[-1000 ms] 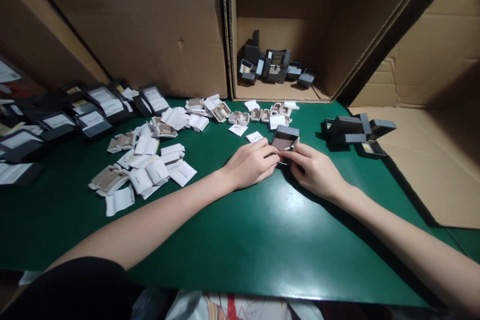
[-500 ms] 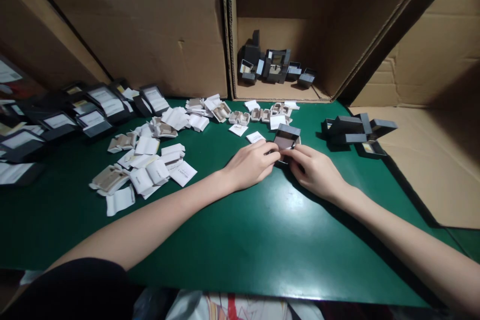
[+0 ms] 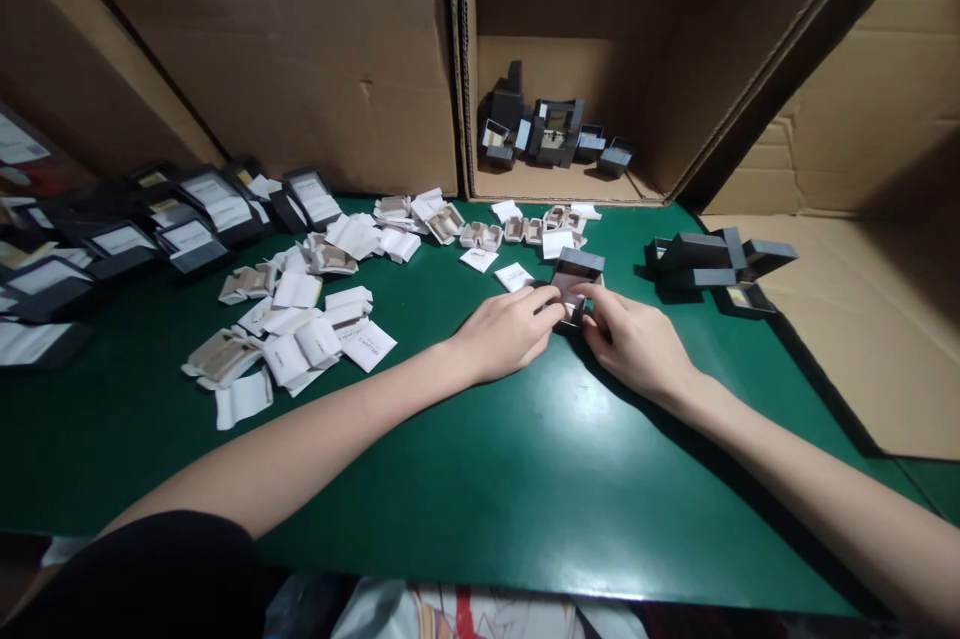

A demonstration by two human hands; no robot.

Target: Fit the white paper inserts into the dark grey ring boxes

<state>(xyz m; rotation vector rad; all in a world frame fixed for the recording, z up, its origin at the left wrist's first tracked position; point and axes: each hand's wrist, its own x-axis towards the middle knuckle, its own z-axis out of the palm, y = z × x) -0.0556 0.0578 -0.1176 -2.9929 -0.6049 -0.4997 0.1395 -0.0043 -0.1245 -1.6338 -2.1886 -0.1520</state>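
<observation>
A small dark grey box (image 3: 576, 271) with its lid up sits on the green table (image 3: 480, 479) just past both hands. My left hand (image 3: 507, 331) has its fingers curled against the box's left front side. On the other side my right hand (image 3: 634, 343) pinches the front edge with thumb and forefinger. A pale insert shows inside the box. Small white cards (image 3: 513, 276) lie just left of it.
White cards and beige inserts (image 3: 300, 319) are scattered at left centre. Open dark boxes with white cards (image 3: 180, 219) fill the far left. More dark boxes (image 3: 712, 261) lie at right. An open cardboard carton (image 3: 555, 134) behind holds several dark boxes. Cardboard (image 3: 862, 319) covers the right.
Both hands have slid slightly forward and closed in on the box's front. The box has barely moved.
</observation>
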